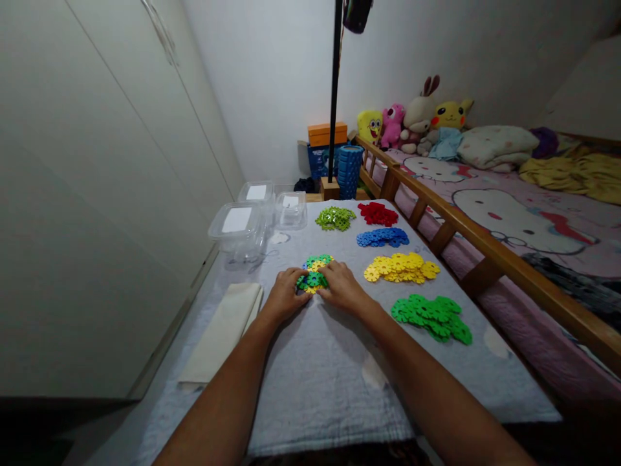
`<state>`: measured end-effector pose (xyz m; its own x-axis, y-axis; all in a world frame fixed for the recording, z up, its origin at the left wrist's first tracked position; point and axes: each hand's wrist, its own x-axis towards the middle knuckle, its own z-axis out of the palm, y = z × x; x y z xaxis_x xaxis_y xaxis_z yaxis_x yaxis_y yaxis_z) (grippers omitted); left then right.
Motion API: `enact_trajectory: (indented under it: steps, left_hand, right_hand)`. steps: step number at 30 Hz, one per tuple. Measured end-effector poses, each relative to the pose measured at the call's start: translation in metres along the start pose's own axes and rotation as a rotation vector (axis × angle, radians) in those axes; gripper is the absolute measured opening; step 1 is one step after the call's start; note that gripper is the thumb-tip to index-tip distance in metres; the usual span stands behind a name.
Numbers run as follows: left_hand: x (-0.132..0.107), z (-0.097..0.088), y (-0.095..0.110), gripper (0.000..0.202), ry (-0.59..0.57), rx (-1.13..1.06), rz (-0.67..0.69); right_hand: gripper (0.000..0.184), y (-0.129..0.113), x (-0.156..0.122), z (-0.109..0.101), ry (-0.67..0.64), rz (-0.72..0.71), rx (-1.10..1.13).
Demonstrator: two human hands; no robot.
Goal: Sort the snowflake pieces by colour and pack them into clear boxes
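At the middle of the table, a cluster of interlocking plastic snowflake discs [313, 279] in green, yellow and a little blue lies between both hands. My left hand [284, 294] grips its left side, fingers curled. From the right, my right hand [345, 288] holds the same cluster, its fingertips and thumb pressed to the edge. The hands hide part of the cluster's sides. Sorted disc piles lie to the right: green [431, 316], yellow [402, 267], blue [383, 237] and red [378, 213]. Farther back is a light green pile [336, 218].
Clear plastic boxes [237, 223] with white labels stand at the back left, beside a smaller clear box [291, 210]. A folded cream cloth [220, 333] lies left of my forearm. A wooden bed rail [436, 200] borders the right; a black pole [334, 97] rises behind.
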<state>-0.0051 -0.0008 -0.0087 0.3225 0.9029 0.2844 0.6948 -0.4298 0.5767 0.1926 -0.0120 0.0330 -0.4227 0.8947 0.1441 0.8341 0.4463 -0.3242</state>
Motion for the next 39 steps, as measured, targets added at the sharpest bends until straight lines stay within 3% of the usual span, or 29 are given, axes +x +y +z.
enact_trajectory:
  steps: [4,8,12,17,23,29,34,39]
  left_hand:
    - [0.000,0.001,-0.002,0.044,0.009,-0.012,-0.011]
    - [0.000,0.002,-0.003,0.046,0.008,-0.005,-0.014]
    - [0.001,0.000,-0.003,0.046,0.001,-0.001,-0.010]
    - [0.001,0.000,-0.002,0.045,0.002,0.006,-0.026]
    - [0.001,0.000,-0.004,0.043,-0.001,0.018,-0.012]
    - [0.001,-0.002,-0.002,0.043,-0.017,0.016,-0.018]
    - [0.002,-0.002,-0.003,0.042,-0.010,0.022,-0.014]
    - [0.002,-0.002,-0.004,0.042,-0.008,0.026,0.000]
  right_hand:
    - [0.031,-0.005,0.010,0.024,0.091,0.090,0.006]
    - [0.032,-0.002,0.008,0.032,0.143,0.106,0.046]
    - [0.034,0.000,0.003,0.025,0.161,0.107,0.059]
    - [0.040,0.008,-0.008,-0.001,0.128,0.110,0.032]
    - [0.038,0.044,-0.057,-0.047,0.137,0.086,0.030]
    - [0.035,0.094,-0.130,-0.081,0.088,0.304,-0.060]
    - [0.040,0.119,-0.168,-0.085,0.008,0.401,-0.071]
    - [0.044,0.122,-0.179,-0.074,-0.015,0.395,-0.067]
